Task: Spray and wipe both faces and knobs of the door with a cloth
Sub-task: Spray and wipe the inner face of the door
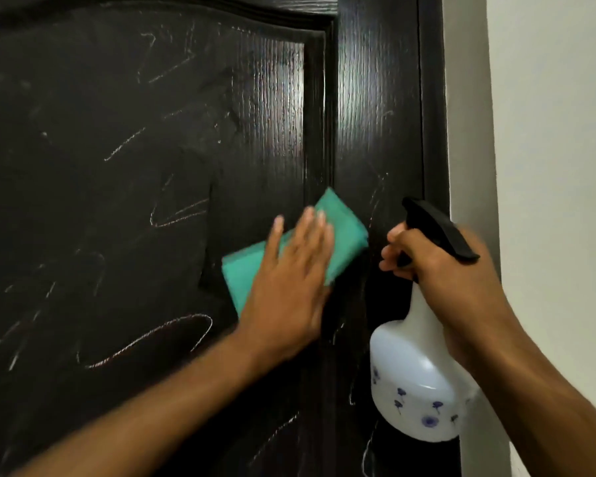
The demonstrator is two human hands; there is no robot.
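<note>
A dark wood-grain door (117, 132) fills most of the view, marked with pale chalk-like scribbles; its right part looks wet and glossy. My left hand (289, 280) presses a folded green cloth (341, 225) flat against the door beside the raised panel moulding, fingers straight. My right hand (437, 266) grips the neck of a white spray bottle (413, 373) with a black trigger head and small purple flowers, held just in front of the door's right edge. No knob is in view.
The dark door frame (434, 98) runs down the right side of the door, with a pale wall (558, 132) beyond it.
</note>
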